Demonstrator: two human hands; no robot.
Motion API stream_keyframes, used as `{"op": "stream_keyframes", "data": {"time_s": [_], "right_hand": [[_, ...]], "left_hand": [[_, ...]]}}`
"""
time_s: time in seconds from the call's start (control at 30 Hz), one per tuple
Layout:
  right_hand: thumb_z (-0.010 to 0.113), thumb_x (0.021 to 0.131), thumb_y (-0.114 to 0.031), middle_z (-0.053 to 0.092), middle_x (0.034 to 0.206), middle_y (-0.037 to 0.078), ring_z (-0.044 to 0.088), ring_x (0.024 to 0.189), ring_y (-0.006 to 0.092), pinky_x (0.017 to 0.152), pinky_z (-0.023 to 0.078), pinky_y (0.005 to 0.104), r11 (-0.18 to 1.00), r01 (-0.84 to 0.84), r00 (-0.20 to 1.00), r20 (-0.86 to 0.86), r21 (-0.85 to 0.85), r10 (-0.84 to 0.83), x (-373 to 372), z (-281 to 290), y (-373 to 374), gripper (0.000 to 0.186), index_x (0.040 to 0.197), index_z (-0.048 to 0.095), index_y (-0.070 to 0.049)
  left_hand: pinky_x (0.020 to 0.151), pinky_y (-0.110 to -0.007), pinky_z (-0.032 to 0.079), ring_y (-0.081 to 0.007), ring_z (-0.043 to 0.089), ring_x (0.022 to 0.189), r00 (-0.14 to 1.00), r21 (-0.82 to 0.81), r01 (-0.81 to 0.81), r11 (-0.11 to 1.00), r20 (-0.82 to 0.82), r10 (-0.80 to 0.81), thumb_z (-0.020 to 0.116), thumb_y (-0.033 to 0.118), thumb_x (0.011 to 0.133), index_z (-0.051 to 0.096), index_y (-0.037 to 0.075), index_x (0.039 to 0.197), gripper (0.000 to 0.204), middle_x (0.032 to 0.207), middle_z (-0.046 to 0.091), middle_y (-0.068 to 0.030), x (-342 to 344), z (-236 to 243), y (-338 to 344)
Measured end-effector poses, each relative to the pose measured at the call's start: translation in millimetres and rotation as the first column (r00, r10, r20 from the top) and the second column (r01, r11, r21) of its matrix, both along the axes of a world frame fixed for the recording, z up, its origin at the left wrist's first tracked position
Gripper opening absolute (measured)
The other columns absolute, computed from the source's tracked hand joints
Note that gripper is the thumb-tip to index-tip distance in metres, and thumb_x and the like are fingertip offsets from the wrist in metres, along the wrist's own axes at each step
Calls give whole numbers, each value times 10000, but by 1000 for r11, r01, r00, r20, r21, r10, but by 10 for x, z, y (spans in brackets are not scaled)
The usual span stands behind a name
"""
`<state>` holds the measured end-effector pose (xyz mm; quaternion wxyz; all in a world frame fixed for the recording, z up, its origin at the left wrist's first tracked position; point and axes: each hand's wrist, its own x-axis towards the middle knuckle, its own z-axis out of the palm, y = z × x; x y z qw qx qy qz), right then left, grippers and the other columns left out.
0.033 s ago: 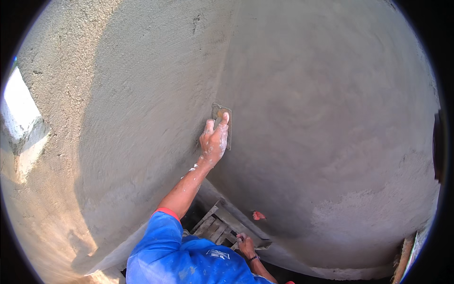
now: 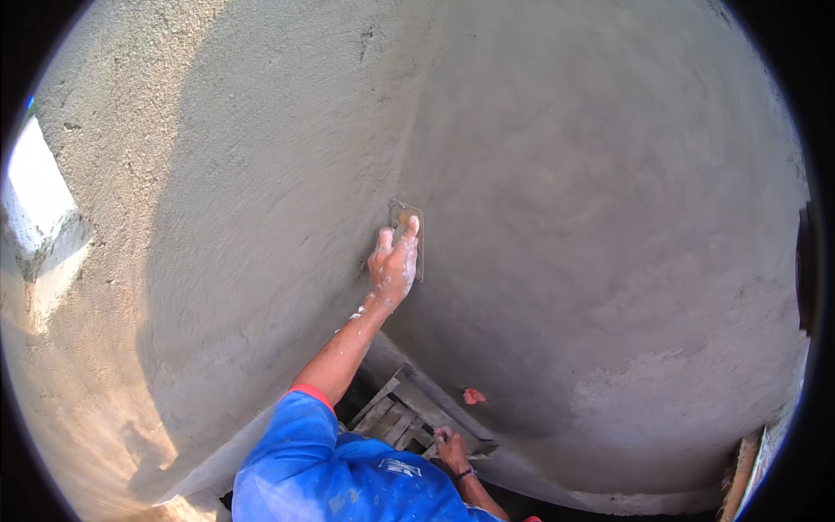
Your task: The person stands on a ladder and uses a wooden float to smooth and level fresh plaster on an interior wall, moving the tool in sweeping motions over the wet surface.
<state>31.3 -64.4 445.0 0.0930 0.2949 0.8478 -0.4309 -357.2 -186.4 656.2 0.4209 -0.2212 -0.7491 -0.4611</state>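
Observation:
My left hand (image 2: 393, 268), specked with wet plaster, grips the handle of a plastering float (image 2: 421, 248). The float's thin rectangular blade lies against the grey plastered wall (image 2: 557, 191), right at the inner corner where two walls meet. Much of the blade is hidden behind my fingers. Low down, my right hand (image 2: 451, 451) is closed, with a dark band round its wrist. It is beside a slatted wooden frame (image 2: 396, 422); what its fingers hold, if anything, is too small to make out.
A small red piece (image 2: 474, 396) sticks out low on the right-hand wall. To the left, a white block-like ledge (image 2: 39, 196) juts from the sunlit wall (image 2: 104, 287). A rough board (image 2: 741, 477) stands at the lower right edge.
My left hand and the float have slid slightly down along the corner. The right hand has stayed in nearly the same place.

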Motion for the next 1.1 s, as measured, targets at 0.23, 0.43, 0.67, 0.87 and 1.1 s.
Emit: {"op": "stream_keyframes", "data": {"time_s": [0.23,0.43,0.67,0.87,1.1], "right_hand": [[612,856,-165,717,889,192,708,864,318,766,534,411,985,-66,995,-69,160,78,18,-99,72,244,1059,701,-64],[627,849,-209,716,910,200,707,908,324,792,534,417,994,-66,998,1,90,66,75,-119,24,264,1070,703,-86],[620,850,-223,718,897,199,707,896,340,804,539,422,989,28,999,-20,145,-26,265,-410,96,267,1073,696,-96],[610,856,-216,713,881,200,708,879,348,789,536,437,999,12,998,-69,31,-10,262,-461,-58,234,1031,674,-75],[634,854,-171,720,940,200,707,911,354,810,543,417,998,36,991,-133,50,-29,327,-354,-99,226,1026,691,-37]], "left_hand": [[596,-439,526,-326,614,753,983,-69,164,984,-73,-169,751,38,786,629,293,1339,622,867,541,-99,625,-466,359],[601,-391,511,-278,575,739,937,-85,73,994,-336,-98,708,25,767,619,277,1357,647,886,535,-96,590,1720,437],[793,-458,545,-374,660,960,943,19,1,1000,-332,6,590,236,957,584,168,1354,402,1051,635,-177,79,4255,294],[919,-498,507,-410,637,1065,945,-6,-141,990,-298,133,553,293,975,590,53,1295,402,1153,653,-221,-281,4605,90],[713,-414,550,-341,652,890,964,11,-54,998,-259,56,654,203,919,605,128,1329,420,987,605,-141,43,3021,271]]}}
